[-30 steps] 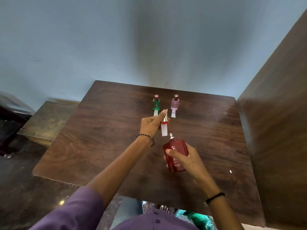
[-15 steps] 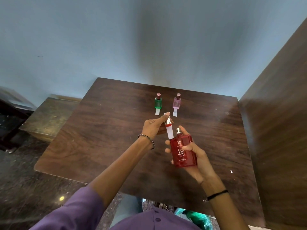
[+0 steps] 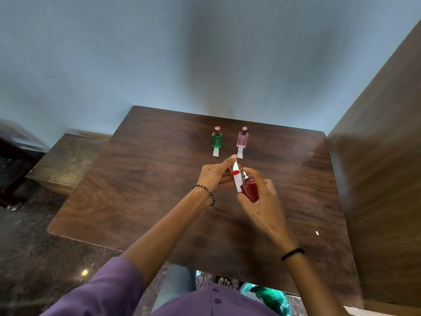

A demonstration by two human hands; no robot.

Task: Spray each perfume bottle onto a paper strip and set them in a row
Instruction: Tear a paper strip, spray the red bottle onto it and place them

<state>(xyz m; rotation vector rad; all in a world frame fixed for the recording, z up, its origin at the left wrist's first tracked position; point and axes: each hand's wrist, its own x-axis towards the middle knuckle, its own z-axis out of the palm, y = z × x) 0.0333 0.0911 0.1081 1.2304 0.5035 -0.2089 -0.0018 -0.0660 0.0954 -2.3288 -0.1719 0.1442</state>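
Right hand [image 3: 262,201] wrapped around red perfume bottle [image 3: 250,190], held above wooden table [image 3: 136,179], forefinger set over metal nozzle [image 3: 245,175]. Left hand [image 3: 216,177] pinched on white paper strip [image 3: 237,181] and red cap [image 3: 235,172] together, strip just beside nozzle, nearly touching. Green bottle [image 3: 216,140] and pink bottle [image 3: 242,139] standing capped side by side at far edge, each on own strip, green to the left.

Risks, as judged:
- Nozzle direction not clearly readable; if aimed off strip, mist onto fingers or tabletop.
- Strip so near nozzle: likely soaked, limp, dripping.
- Cap gripped loosely alongside strip; could drop and roll off table.
- Glass bottle held in air one-handed; slip under pressing force possible.
- Reaching past to place third bottle could topple standing pair.
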